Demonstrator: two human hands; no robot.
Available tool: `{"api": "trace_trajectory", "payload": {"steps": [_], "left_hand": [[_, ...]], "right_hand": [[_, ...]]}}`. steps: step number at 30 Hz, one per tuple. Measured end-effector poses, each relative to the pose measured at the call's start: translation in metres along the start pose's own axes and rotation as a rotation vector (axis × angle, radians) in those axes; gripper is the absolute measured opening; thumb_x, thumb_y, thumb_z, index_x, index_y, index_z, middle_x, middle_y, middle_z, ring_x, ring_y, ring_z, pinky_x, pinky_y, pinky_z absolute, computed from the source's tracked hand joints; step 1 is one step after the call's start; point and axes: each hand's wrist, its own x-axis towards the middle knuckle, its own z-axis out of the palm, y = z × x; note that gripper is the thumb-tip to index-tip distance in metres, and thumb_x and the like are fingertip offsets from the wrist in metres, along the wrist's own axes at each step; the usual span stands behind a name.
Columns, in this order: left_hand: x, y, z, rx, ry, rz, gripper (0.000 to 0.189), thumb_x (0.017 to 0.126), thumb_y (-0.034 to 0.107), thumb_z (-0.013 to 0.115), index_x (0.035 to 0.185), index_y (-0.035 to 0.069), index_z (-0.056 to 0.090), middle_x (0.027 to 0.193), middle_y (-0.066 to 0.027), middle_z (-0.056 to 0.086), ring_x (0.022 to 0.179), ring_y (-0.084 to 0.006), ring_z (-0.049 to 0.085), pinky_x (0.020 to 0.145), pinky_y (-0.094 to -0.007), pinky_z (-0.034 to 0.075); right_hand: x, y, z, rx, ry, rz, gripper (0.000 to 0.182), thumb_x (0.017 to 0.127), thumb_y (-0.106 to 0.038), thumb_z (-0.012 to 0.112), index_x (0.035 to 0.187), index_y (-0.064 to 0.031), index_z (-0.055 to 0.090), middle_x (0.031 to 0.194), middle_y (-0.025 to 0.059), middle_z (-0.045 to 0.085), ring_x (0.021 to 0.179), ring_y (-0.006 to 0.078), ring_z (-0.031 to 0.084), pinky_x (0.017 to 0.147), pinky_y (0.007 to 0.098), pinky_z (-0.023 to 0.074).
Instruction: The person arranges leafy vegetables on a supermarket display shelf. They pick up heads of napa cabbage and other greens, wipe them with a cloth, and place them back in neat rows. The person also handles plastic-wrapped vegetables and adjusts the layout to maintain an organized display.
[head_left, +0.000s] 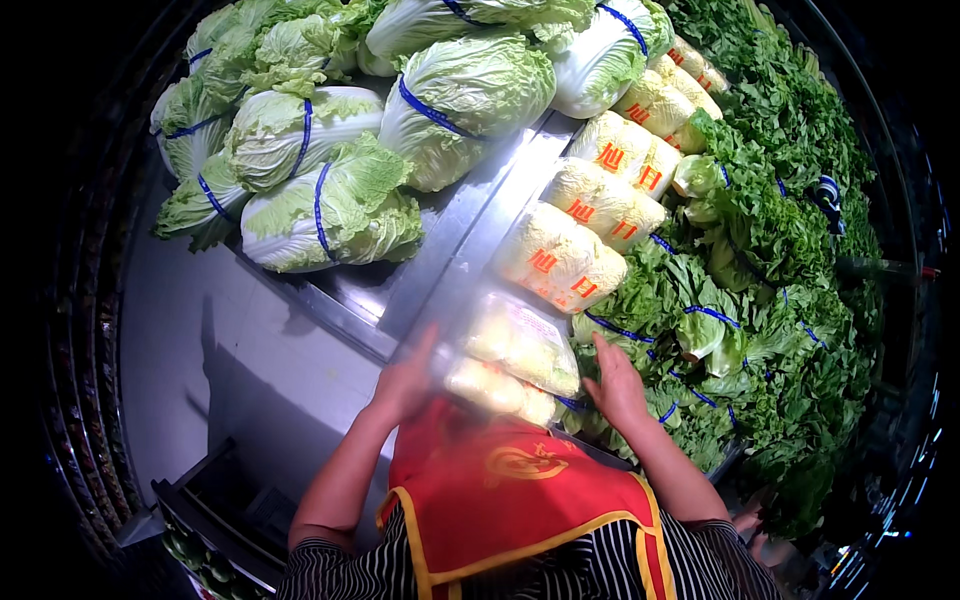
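Several clear-bagged, pale yellow Chinese cabbages (562, 259) with orange-red printing lie in a row on the metal display stand (465, 247). At the row's near end, just before my red apron (517, 487), lies a bagged pack (517, 341) with a printed label, and a further pack (491, 386) sits closest to me. My left hand (407, 379), slightly blurred, is on the left side of these two packs with a finger stretched forward. On their right, my right hand (616, 382) is spread beside the bag's edge and holds nothing. Whether its thumb touches the bag, I cannot tell.
Large Chinese cabbages (330, 202) tied with blue bands are piled at the far left. Leafy lettuce heads (712, 322), also blue-banded, cover the right side. At the lower left, a dark crate (232, 502) stands on the pale floor (300, 375). Part of another person's hand (757, 532) shows at lower right.
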Motion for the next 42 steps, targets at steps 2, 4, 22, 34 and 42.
{"api": "trace_trajectory", "payload": {"steps": [2,4,22,34,42], "left_hand": [[0.007,-0.004,0.012,-0.019,0.06,0.11,0.09,0.084,0.013,0.055,0.151,0.028,-0.002,0.081,-0.0248,0.064,0.076,-0.0438,0.062,0.07,-0.0495,0.047],[0.016,0.008,0.01,-0.032,0.078,0.198,0.09,0.084,0.013,0.055,0.151,0.028,-0.003,0.08,-0.0247,0.064,0.075,-0.0437,0.062,0.069,-0.0491,0.047],[0.033,0.02,-0.012,-0.522,0.085,0.162,0.074,0.076,-0.007,0.052,0.147,0.007,0.032,0.129,-0.0103,0.056,0.116,-0.015,0.052,0.097,-0.0271,0.041],[0.049,0.012,-0.009,-0.511,0.003,0.173,0.045,0.087,0.0,0.056,0.131,-0.002,0.047,0.114,-0.0108,0.063,0.1,-0.0148,0.058,0.088,-0.0282,0.045],[0.038,0.038,-0.027,-0.448,0.067,0.067,0.045,0.091,0.004,0.053,0.134,-0.001,0.044,0.088,-0.0058,0.057,0.07,-0.0096,0.05,0.063,-0.024,0.04]], "right_hand": [[-0.027,0.0,0.035,0.099,-0.039,0.052,0.098,0.067,-0.008,0.079,0.146,-0.0051,0.021,0.119,0.0219,0.046,0.106,0.0403,0.052,0.087,0.0422,0.0474],[-0.036,-0.004,0.062,0.229,0.016,0.073,0.106,0.065,-0.012,0.082,0.147,-0.0041,0.015,0.13,0.0247,0.037,0.117,0.0425,0.045,0.096,0.0414,0.0436],[-0.009,-0.027,0.087,1.009,0.203,0.134,0.113,0.066,-0.006,0.082,0.15,-0.007,0.006,0.142,0.0194,0.026,0.115,0.0266,0.051,0.085,0.0345,0.0535],[-0.008,-0.017,0.122,0.911,0.217,0.079,0.057,0.079,-0.013,0.07,0.129,-0.0008,0.046,0.115,0.0186,0.051,0.095,0.0278,0.061,0.082,0.0355,0.051],[-0.015,0.009,0.124,0.755,0.101,0.098,0.052,0.077,-0.027,0.073,0.119,-0.0015,0.055,0.103,0.0185,0.063,0.094,0.0326,0.063,0.081,0.0407,0.0494]]}}
